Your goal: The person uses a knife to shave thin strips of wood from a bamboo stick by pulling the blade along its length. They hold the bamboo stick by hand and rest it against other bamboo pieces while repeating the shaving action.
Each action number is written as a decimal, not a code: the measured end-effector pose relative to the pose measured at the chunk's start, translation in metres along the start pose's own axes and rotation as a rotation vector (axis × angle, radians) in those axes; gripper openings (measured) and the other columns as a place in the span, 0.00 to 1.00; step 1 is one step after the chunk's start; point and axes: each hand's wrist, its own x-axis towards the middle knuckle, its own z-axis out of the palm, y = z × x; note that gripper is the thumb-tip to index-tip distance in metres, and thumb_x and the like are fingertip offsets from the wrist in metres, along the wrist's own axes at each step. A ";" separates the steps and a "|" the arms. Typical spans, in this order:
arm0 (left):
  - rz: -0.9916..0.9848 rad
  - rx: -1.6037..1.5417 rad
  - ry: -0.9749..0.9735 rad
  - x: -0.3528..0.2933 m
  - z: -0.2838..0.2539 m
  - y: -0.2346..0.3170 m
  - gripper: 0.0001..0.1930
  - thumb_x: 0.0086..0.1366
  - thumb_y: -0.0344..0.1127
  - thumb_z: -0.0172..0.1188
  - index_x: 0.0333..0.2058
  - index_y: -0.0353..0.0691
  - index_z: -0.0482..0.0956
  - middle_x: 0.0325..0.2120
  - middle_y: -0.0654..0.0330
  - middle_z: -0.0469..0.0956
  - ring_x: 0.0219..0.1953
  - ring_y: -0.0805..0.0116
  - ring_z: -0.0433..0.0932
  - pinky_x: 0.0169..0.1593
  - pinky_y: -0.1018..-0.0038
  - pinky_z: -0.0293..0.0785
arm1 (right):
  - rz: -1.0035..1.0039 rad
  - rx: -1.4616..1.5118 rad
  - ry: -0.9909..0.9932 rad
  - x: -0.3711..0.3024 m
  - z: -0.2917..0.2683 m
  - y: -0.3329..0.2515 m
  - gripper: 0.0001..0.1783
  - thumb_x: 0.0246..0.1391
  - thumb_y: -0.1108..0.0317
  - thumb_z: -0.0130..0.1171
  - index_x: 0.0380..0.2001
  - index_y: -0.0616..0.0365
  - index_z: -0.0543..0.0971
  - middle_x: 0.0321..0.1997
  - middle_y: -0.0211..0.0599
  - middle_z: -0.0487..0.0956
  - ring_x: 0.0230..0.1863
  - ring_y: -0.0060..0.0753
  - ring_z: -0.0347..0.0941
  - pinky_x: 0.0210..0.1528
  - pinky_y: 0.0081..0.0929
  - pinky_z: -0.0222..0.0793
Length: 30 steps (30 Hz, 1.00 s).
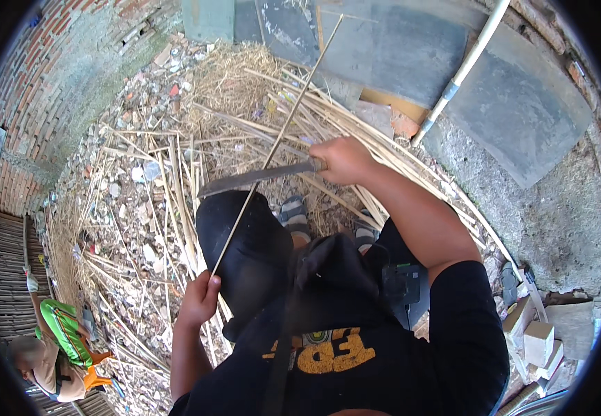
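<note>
My left hand (200, 299) is closed around the lower end of a long, thin bamboo stick (293, 113). The stick slants up and to the right, past my knee, toward the far wall. In my right hand (344, 159) is the handle of a machete, and its long dark blade (245, 179) points left. That blade crosses the stick a little beyond my left knee and appears to touch it. Below the crossing, the stick runs over my black trouser leg (241, 239).
Pale bamboo strips (356, 132) lie in a long heap ahead and to the right, beside dry straw (231, 76). Rubble and more strips cover the ground at left. A co-worker (54, 360) sits at lower left. A pole (463, 69) leans at upper right; blocks (539, 343) stand at lower right.
</note>
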 end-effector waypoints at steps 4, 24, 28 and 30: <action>-0.011 -0.021 0.002 0.000 0.000 0.006 0.22 0.76 0.46 0.51 0.27 0.34 0.69 0.14 0.51 0.67 0.19 0.63 0.65 0.26 0.63 0.63 | -0.004 0.010 0.007 -0.001 0.001 0.002 0.17 0.40 0.64 0.68 0.38 0.51 0.80 0.34 0.40 0.82 0.39 0.51 0.80 0.39 0.47 0.75; -0.037 0.159 0.072 -0.004 0.006 0.008 0.18 0.75 0.42 0.50 0.29 0.34 0.70 0.20 0.40 0.74 0.28 0.34 0.76 0.31 0.49 0.68 | -0.010 0.021 -0.007 -0.002 -0.008 -0.004 0.14 0.41 0.64 0.66 0.34 0.53 0.77 0.31 0.41 0.81 0.38 0.53 0.79 0.39 0.49 0.74; -0.035 0.372 0.137 -0.008 0.013 0.012 0.13 0.73 0.39 0.52 0.32 0.36 0.69 0.22 0.41 0.76 0.27 0.35 0.77 0.30 0.48 0.69 | -0.004 -0.003 -0.090 0.001 -0.009 -0.012 0.14 0.44 0.61 0.65 0.37 0.50 0.78 0.32 0.41 0.82 0.39 0.52 0.80 0.42 0.49 0.75; -0.028 0.454 0.203 -0.010 0.021 0.012 0.11 0.73 0.38 0.53 0.33 0.37 0.69 0.22 0.42 0.77 0.26 0.36 0.77 0.28 0.47 0.69 | -0.007 -0.015 -0.114 0.002 -0.009 -0.018 0.14 0.44 0.61 0.65 0.37 0.50 0.79 0.32 0.42 0.82 0.39 0.52 0.80 0.42 0.49 0.75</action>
